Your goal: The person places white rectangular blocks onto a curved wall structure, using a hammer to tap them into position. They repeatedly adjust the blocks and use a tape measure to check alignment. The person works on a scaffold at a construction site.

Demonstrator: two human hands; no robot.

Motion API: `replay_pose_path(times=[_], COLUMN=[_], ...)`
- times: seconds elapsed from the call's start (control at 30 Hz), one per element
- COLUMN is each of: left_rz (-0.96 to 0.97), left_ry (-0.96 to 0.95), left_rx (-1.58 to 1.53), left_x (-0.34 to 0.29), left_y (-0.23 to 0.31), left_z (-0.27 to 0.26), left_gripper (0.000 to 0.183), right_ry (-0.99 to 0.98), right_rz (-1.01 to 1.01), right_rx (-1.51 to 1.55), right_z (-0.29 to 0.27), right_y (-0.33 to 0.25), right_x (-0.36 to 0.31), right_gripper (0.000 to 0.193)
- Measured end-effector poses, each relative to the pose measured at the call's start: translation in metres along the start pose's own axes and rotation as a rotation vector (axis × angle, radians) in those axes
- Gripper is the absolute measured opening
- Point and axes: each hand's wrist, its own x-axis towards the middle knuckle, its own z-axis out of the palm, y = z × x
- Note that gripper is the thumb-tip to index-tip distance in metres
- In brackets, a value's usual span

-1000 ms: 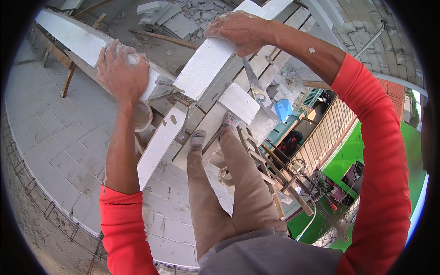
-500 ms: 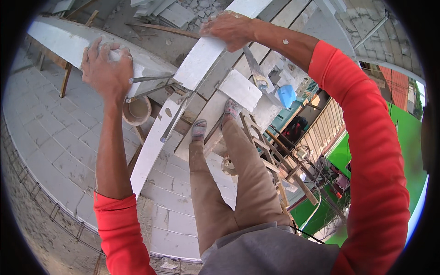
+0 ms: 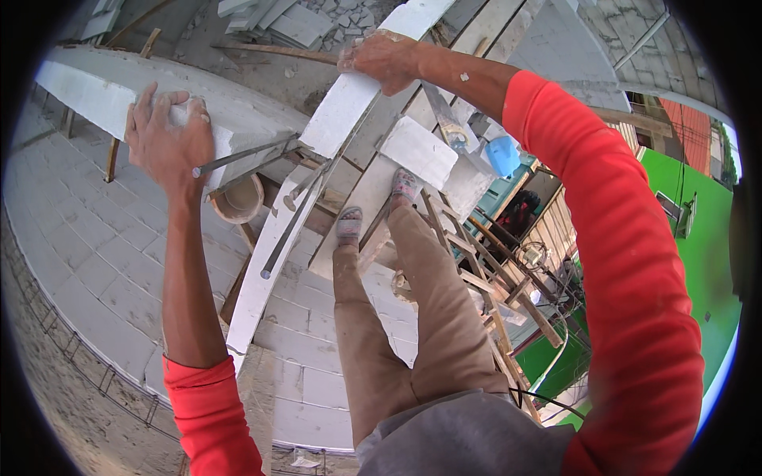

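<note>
My left hand (image 3: pixel 171 139) lies with fingers spread over the end of a pale wall beam (image 3: pixel 91 87). Dust coats its fingers. Farther right, my right hand (image 3: pixel 382 60) is closed over the top of a long white block strip (image 3: pixel 341 115), its fingertips partly hidden. Between the hands, a metal rod (image 3: pixel 246 153) juts from the corner toward my left wrist. A second rod (image 3: pixel 290 230) slants down beside a narrow white block strip (image 3: pixel 270 278). Below my right forearm are a handsaw (image 3: pixel 444 115) and a loose white block (image 3: pixel 419 151).
My sandalled feet stand on wooden planks (image 3: pixel 369 190) high above a block wall (image 3: pixel 119 238). A dusty bucket (image 3: pixel 238 198) hangs or stands near the corner. A blue container (image 3: pixel 502 156) and a wooden ladder-like frame (image 3: pixel 476 270) are on the right. Block rubble (image 3: pixel 341 20) lies beyond.
The view has shifted slightly, and both arms appear a little farther left. My hands keep their places on the beam and the block strip.
</note>
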Motion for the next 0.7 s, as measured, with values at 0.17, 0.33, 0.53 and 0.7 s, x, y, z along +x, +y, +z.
replay_pose_path(times=[0.17, 0.33, 0.53, 0.7], left_rz=[0.008, 0.032, 0.032, 0.048], left_ry=[-0.026, -0.019, -0.018, -0.023], left_rx=[0.007, -0.012, 0.012, -0.002], left_x=[0.001, 0.000, 0.002, 0.001], left_y=[0.002, -0.005, 0.004, 0.001], left_z=[0.000, 0.001, -0.001, 0.000], left_gripper=[0.027, 0.026, 0.026, 0.026], right_ry=[0.121, 0.155, 0.145, 0.164], right_rz=[-0.028, -0.039, 0.003, -0.027], right_rx=[0.063, 0.059, 0.085, 0.064], right_z=[0.033, 0.040, 0.054, 0.054], right_y=[0.009, 0.008, 0.010, 0.009], right_x=[0.004, 0.008, 0.014, 0.012], right_gripper=[0.064, 0.066, 0.066, 0.063])
